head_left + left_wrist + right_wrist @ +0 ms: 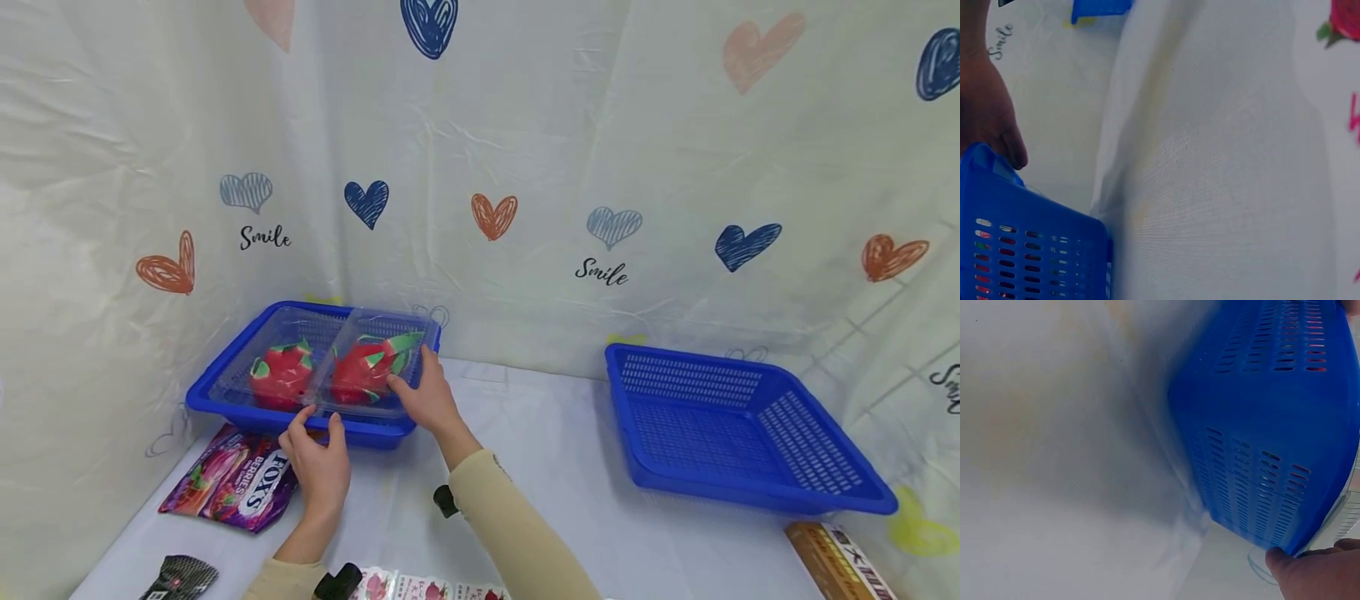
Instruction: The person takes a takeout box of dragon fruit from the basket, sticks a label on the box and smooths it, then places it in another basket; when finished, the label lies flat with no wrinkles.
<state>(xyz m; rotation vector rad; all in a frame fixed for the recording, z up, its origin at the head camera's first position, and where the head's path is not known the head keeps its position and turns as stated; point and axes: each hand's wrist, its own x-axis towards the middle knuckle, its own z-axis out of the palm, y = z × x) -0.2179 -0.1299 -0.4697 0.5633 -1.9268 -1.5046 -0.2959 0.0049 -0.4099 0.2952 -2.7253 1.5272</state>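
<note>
A blue plastic basket (225,414) sits at the back left, with two red dragon fruits with green tips, a left one (281,377) and a right one (362,375), under clear plastic packaging (375,321). My right hand (433,400) grips the packaging's right side, thumb over its top, fingers at the basket's right rim. Along the front edge, my left hand (318,458) touches the packaging with spread, relaxed fingers. In the left wrist view, the right hand (988,112) appears beside the basket (1035,219). The right wrist view has the right hand (1319,572) at the rim.
Another blue basket (675,471) stands at the right. A purple Fox's berries bag (240,479) lies before the left basket. Nearer are a dark patterned packet (180,577) and a strip of printed cards (423,587). A brown box (836,562) lies at the right.
</note>
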